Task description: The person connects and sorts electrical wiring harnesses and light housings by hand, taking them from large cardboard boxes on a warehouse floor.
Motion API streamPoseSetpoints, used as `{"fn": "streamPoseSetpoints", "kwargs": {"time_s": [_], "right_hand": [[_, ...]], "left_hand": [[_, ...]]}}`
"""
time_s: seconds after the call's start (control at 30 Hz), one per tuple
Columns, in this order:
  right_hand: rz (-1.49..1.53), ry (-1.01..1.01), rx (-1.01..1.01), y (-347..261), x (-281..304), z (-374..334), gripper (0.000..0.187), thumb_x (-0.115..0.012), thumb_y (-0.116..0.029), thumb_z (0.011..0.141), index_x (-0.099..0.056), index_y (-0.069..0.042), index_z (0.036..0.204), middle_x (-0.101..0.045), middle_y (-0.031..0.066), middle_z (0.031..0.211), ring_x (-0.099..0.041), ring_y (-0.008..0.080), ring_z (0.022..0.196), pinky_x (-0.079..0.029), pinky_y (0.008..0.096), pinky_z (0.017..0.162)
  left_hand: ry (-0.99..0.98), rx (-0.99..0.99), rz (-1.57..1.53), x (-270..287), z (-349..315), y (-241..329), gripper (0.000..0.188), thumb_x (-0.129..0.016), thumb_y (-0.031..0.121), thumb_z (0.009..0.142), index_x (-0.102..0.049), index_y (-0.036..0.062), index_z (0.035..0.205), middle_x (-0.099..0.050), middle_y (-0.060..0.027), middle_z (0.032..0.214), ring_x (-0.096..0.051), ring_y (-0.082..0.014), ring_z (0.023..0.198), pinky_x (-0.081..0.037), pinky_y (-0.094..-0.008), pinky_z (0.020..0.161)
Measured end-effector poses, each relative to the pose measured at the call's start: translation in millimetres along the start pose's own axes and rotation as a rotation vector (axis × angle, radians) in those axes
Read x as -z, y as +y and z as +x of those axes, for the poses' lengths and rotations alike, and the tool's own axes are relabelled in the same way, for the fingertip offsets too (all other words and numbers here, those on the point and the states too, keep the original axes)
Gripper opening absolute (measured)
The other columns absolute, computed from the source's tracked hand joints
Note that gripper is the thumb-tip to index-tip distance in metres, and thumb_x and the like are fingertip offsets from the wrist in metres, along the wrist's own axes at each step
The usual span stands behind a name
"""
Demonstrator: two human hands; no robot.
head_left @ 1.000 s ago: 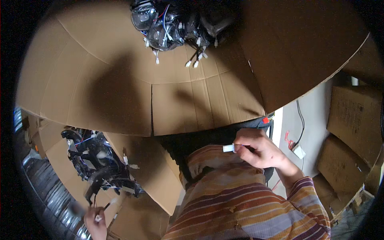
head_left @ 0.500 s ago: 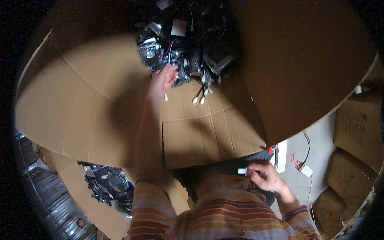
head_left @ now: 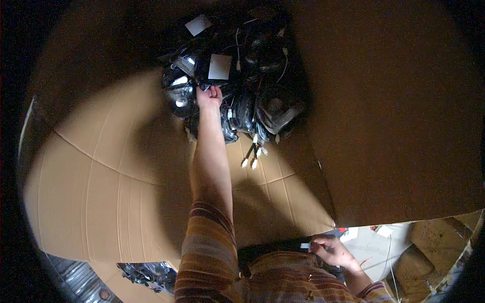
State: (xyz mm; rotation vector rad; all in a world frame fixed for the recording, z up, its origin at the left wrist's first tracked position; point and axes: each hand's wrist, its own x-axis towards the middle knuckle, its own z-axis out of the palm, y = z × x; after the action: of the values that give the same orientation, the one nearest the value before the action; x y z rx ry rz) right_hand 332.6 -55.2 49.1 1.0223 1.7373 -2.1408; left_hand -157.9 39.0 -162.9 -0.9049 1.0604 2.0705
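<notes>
Far into a large cardboard box (head_left: 116,146), my left hand (head_left: 209,97) reaches a heap of black, shiny bundles (head_left: 245,108), with bent fingers closed around something I cannot make out. White plug connectors (head_left: 249,162) on dark leads hang from the heap's near side. Clear, glossy rounded parts (head_left: 181,98) lie just left of that hand. A pale card (head_left: 220,66) rests on the bundles beyond the fingers. Near my body at the lower right, my right hand (head_left: 331,250) pinches a small white connector (head_left: 305,246); whatever it is attached to is hidden.
The box's tall dark side wall (head_left: 394,126) rises at the right. At the lower left, another batch of black bundles (head_left: 146,275) lies beside the box. Brown cartons (head_left: 437,247) and a pale floor (head_left: 374,257) show at the lower right.
My left arm has stretched farther into the box, and its hand is deeper among the bundles. The view has shifted, so the heap sits lower. My right hand still pinches the white connector.
</notes>
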Motion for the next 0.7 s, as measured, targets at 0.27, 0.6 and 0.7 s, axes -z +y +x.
{"fn": "streamPoseSetpoints", "kwargs": {"time_s": [0.27, 0.6, 0.7], "right_hand": [[-0.055, -0.038, -0.12, -1, -4, 6, 0.021, -0.052, -0.01, 0.073, -0.054, 0.0, 0.092, -0.058, 0.0139, 0.078, -0.057, 0.0216, 0.076, -0.043, 0.0279, 0.067], [-0.218, -0.011, 0.079, -19, -14, -4, 0.007, -0.046, -0.002, 0.074, -0.052, -0.002, 0.076, -0.052, 0.0061, 0.063, -0.05, 0.0131, 0.061, -0.041, 0.0253, 0.056], [-0.261, -0.061, 0.098, -27, -15, -8, 0.006, -0.047, -0.003, 0.073, -0.051, -0.001, 0.07, -0.05, 0.0081, 0.061, -0.05, 0.017, 0.059, -0.04, 0.0271, 0.053]], "left_hand": [[-0.05, -0.625, 0.223, -6, -52, -5, 0.035, -0.029, 0.03, 0.087, -0.049, 0.0059, 0.072, -0.051, -0.0041, 0.069, -0.043, -0.0125, 0.062, -0.034, -0.0254, 0.062], [-0.537, -0.966, 0.671, 55, -233, 13, 0.038, -0.024, 0.03, 0.089, -0.047, 0.0006, 0.082, -0.041, -0.0013, 0.056, -0.035, -0.007, 0.047, -0.034, -0.0193, 0.052], [-0.671, -0.891, 0.906, 98, -278, 14, 0.039, -0.024, 0.027, 0.089, -0.044, -0.0044, 0.1, -0.044, -0.003, 0.062, -0.037, -0.0058, 0.049, -0.036, -0.0182, 0.054]]}}
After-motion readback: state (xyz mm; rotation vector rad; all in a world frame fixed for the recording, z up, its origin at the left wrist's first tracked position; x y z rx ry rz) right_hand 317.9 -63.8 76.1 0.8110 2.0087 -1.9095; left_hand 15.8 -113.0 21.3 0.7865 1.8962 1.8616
